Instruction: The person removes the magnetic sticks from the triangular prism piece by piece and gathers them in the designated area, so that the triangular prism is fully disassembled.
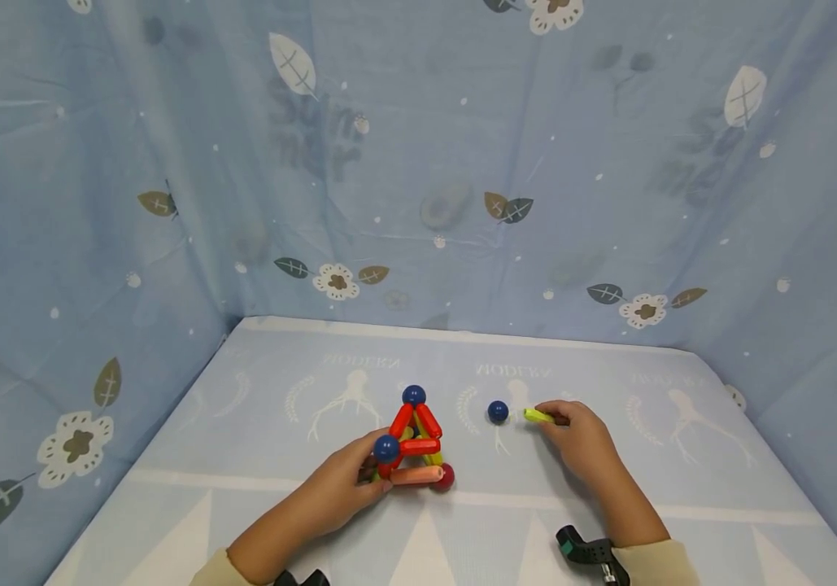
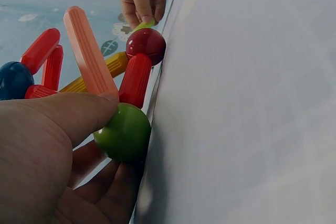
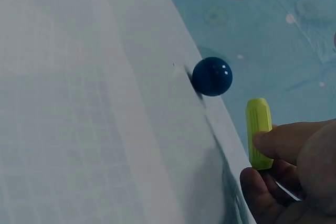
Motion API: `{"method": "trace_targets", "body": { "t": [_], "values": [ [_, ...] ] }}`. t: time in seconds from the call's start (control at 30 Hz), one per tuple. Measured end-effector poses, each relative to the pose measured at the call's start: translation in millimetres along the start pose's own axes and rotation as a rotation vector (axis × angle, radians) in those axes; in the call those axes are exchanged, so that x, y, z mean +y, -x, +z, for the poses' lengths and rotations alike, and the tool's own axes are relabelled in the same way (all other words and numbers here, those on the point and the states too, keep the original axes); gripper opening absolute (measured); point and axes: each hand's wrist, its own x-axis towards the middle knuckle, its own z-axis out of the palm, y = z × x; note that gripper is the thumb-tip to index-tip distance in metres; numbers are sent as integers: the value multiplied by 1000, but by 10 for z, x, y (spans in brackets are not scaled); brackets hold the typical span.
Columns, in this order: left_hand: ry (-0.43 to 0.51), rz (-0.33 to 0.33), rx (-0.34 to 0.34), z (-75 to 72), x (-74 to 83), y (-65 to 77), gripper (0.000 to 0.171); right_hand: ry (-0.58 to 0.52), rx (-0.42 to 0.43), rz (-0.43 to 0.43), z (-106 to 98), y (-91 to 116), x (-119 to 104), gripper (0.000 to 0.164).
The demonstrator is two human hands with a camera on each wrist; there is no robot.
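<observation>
My left hand [image 1: 333,488] grips a toy frame of rods and balls [image 1: 420,447] at its lower left corner. In the left wrist view the thumb presses by the base of a pale orange rod [image 2: 90,51], and fingers curl under a green ball [image 2: 123,132]. A blue ball [image 1: 414,395] tops the frame, and a dark red ball [image 1: 444,478] sits at its lower right. My right hand [image 1: 586,439] pinches a short yellow-green rod [image 3: 259,116] between thumb and fingers. Its free end points toward a loose blue ball [image 1: 498,412] on the table, a small gap away.
The table [image 1: 242,423] wears a pale patterned cover. Behind it and along both sides hangs a blue curtain [image 1: 447,163] with leaves and flowers. A black wrist strap [image 1: 590,550] circles the right wrist.
</observation>
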Motion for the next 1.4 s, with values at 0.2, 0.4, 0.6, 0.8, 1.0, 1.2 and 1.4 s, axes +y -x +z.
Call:
{"method": "trace_targets", "body": {
  "t": [0.2, 0.4, 0.6, 0.8, 1.0, 1.2, 1.4],
  "values": [
    [-36, 10, 5, -7, 0, 22, 74, 13, 16, 53, 3, -48, 109, 33],
    [-22, 21, 12, 6, 1, 7, 64, -21, 27, 59, -3, -58, 196, 34],
    [-23, 14, 2, -8, 5, 2, 68, -5, 12, 74, 19, -83, 213, 33],
    [-17, 3, -4, -11, 15, 5, 69, 11, 7, 70, 28, -77, 206, 34],
    [-30, 11, 1, -7, 4, 2, 68, 23, -3, 66, 21, -88, 202, 34],
    [-40, 24, 8, -6, -14, 4, 66, 20, 3, 56, 29, -83, 206, 38],
    [-29, 19, 3, -7, -9, 10, 66, -84, 89, 105, 24, -37, 171, 42]
  ]
}}
